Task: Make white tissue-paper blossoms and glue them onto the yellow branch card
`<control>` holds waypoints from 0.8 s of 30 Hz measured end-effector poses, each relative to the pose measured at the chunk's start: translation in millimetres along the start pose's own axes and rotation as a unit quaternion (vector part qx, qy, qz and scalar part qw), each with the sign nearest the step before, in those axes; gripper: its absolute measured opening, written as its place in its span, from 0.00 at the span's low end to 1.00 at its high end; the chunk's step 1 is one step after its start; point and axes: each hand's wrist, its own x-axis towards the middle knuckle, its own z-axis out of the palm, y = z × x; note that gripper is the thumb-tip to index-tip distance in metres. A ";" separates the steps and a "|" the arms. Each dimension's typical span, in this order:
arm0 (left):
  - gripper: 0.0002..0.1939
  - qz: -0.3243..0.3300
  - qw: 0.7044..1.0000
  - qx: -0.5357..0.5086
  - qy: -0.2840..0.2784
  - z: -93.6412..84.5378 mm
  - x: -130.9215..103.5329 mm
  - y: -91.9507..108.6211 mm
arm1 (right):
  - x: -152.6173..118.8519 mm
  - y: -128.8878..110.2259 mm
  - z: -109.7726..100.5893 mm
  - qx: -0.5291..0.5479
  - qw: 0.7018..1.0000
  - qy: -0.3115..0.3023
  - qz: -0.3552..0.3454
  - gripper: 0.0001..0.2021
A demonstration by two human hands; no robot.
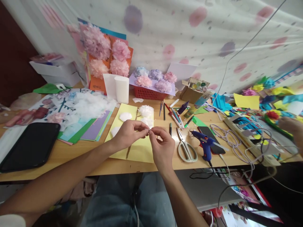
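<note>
My left hand (127,134) and my right hand (163,145) meet fingertip to fingertip over a yellow paper sheet (142,149). Both pinch a tiny white piece (149,129); its material is too small to make out. On the sheet, a dark brown line runs lengthwise. White tissue-like puffs (146,110) sit along its right side, and a flat white round piece (125,117) lies to its left. Another white piece (115,131) is partly hidden behind my left hand.
Scissors (187,151), a blue glue gun (204,143) and a phone (214,143) lie at right, beside cables and a power strip (251,138). A black tablet (29,145) and white tissue pile (88,104) are left. Behind stands a red basket (149,93). Another person's hand (290,126) shows far right.
</note>
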 end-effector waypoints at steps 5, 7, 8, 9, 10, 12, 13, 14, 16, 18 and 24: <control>0.15 0.025 1.000 -0.010 -0.009 -0.3 -1.6 -2.8 | 0.4 3.7 1.2 0.060 0.998 0.006 0.025 0.09; 0.15 0.027 0.999 -0.008 -0.019 -0.2 -2.7 -2.0 | -0.2 7.2 1.3 0.094 0.995 0.003 0.039 0.11; 0.16 0.026 0.999 -0.008 -0.022 -0.1 -3.1 -1.5 | -0.8 9.1 1.2 0.106 0.993 0.002 0.044 0.12; 0.16 0.024 0.999 -0.007 -0.026 -0.1 -3.3 -1.1 | -1.5 10.7 1.1 0.114 0.992 0.003 0.047 0.12; 0.17 0.019 0.999 -0.010 -0.029 -0.1 -3.3 -0.8 | -2.4 12.2 1.0 0.117 0.992 0.004 0.047 0.12; 0.18 0.006 0.999 -0.032 -0.040 -0.7 -2.5 -0.4 | -3.7 13.9 0.0 0.115 0.992 0.006 0.044 0.12; 0.19 -0.004 0.998 -0.048 -0.047 -1.3 -1.9 -0.1 | -4.1 14.1 -0.9 0.112 0.993 0.003 0.043 0.12; 0.19 -0.015 0.996 -0.065 -0.055 -1.9 -1.2 0.2 | -4.2 13.7 -2.2 0.108 0.993 0.000 0.042 0.12; 0.19 -0.039 0.993 -0.091 -0.065 -3.2 0.0 1.3 | -3.8 11.5 -6.4 0.097 0.994 -0.002 0.041 0.11; 0.17 -0.057 0.991 -0.096 -0.076 -3.8 0.3 2.8 | -3.4 7.9 -12.5 0.065 0.997 0.002 0.037 0.10; 0.11 -0.121 0.977 -0.045 -0.172 0.7 -7.6 3.8 | -14.0 6.5 -30.7 -0.159 0.984 -0.079 -0.022 0.07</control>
